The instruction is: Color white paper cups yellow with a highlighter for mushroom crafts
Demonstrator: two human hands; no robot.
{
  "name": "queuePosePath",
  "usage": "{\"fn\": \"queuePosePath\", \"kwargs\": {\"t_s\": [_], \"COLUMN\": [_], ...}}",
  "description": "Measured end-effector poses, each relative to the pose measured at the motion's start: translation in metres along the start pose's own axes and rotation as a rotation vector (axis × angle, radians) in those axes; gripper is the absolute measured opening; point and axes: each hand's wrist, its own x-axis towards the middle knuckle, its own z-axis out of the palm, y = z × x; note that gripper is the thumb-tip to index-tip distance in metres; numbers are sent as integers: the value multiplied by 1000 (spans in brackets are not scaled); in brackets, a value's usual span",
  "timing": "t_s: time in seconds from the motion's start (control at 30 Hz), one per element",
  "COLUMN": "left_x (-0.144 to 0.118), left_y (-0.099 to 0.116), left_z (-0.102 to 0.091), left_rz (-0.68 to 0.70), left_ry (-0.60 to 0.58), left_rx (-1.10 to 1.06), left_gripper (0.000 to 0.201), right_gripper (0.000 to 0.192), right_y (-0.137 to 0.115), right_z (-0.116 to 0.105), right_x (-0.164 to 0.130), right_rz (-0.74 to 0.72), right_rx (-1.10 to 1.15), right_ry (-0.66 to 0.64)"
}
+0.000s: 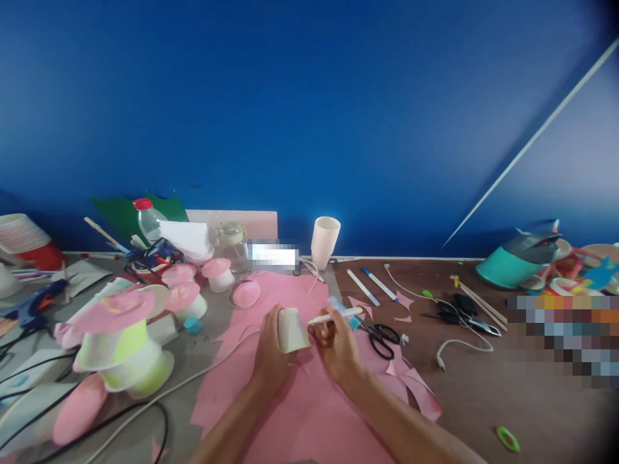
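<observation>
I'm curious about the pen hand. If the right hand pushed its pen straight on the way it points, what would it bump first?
Most likely the paper cup in the left hand. The pen in the right hand points left, its tip almost at the cup.

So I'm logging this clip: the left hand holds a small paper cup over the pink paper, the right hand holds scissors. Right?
Not quite. In the head view the right hand holds a white marker pen, not scissors; the black scissors lie beside it. The left hand does hold the paper cup over the pink paper.

Two scissors [382,338] [464,316], two pens [363,288] [380,283].
</observation>
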Motion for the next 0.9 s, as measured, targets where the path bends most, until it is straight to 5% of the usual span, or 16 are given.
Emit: {"fn": "queuePosePath", "kwargs": {"t_s": [0.9], "left_x": [2], "left_y": [13], "left_z": [-4], "left_rz": [-94], "left_ry": [-32], "left_rx": [-25], "left_gripper": [69], "right_gripper": [39], "right_y": [11], "right_z": [-9], "right_x": [-6], "right_rz": [-188], "right_rx": [-334], "right_ry": [-98]}}
